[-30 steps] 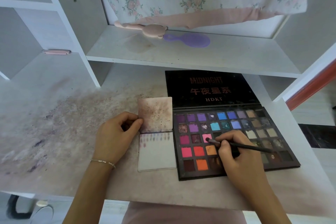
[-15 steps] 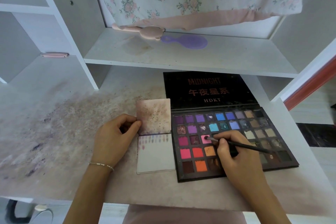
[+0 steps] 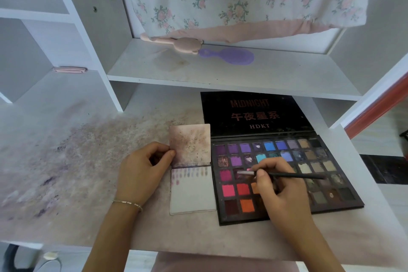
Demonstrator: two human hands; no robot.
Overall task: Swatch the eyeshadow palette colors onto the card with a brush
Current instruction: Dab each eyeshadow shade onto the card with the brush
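**Brush lies crosswise over palette pans**

Right hand [image 3: 284, 194] pinches the brush [image 3: 287, 175]; long axis left-right, tip leftward over the pink pan. Eyeshadow palette [image 3: 284, 174] open, pans multicoloured. Left hand [image 3: 141, 174] grips the swatch card [image 3: 192, 192], just beside the palette.

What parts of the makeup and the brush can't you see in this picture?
Head view:
- Brush tip: blurred, so which palette pan it touches is unclear.
- Several lower middle pans: covered by the right hand.
- Swatches on the card: too small and faint to tell colours apart.
- Left hand fingertips: curled out of sight, beside the stained flap.
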